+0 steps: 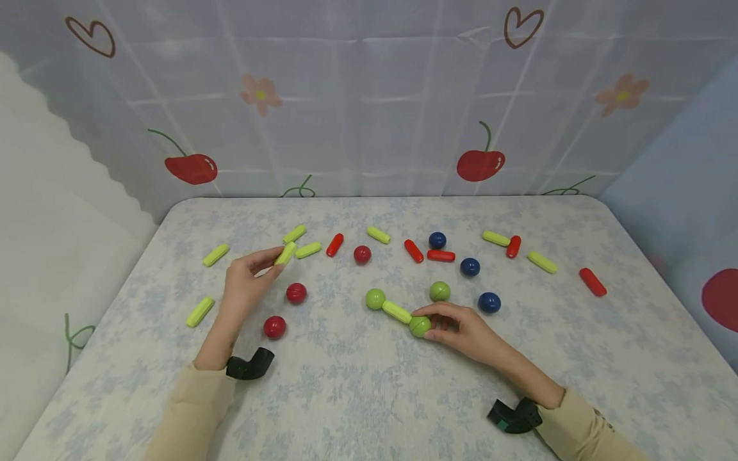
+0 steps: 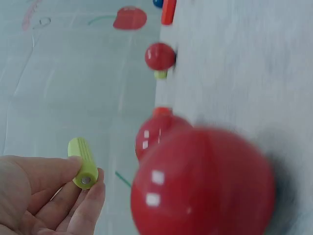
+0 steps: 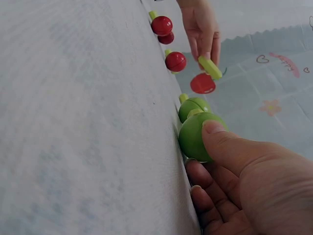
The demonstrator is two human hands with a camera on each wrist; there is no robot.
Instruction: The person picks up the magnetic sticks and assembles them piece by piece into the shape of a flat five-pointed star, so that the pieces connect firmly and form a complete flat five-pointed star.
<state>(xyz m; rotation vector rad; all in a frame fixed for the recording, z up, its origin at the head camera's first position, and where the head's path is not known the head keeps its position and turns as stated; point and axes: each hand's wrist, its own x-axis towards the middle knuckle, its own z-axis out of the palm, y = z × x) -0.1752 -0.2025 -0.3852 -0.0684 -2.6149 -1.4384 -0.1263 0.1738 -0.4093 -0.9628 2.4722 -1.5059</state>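
Up off the table, my left hand (image 1: 249,282) pinches a yellow-green magnetic stick (image 1: 286,253) between thumb and fingers. The stick's end shows a small round metal dot (image 2: 86,180) in the left wrist view. My right hand (image 1: 467,331) holds a green ball (image 1: 419,327) low at the table, thumb on one side and fingers on the other. That ball joins one end of another yellow-green stick (image 1: 396,312), and a second green ball (image 1: 375,298) sits at its far end. Just beyond my right fingers lies a loose green ball (image 1: 440,291).
Red balls (image 1: 275,327) lie near my left hand and toward the middle. Blue balls (image 1: 489,302) are to the right. Several red sticks (image 1: 592,282) and yellow-green sticks (image 1: 542,262) are scattered across the table (image 1: 357,397). A printed curtain (image 1: 357,115) hangs behind the far edge.
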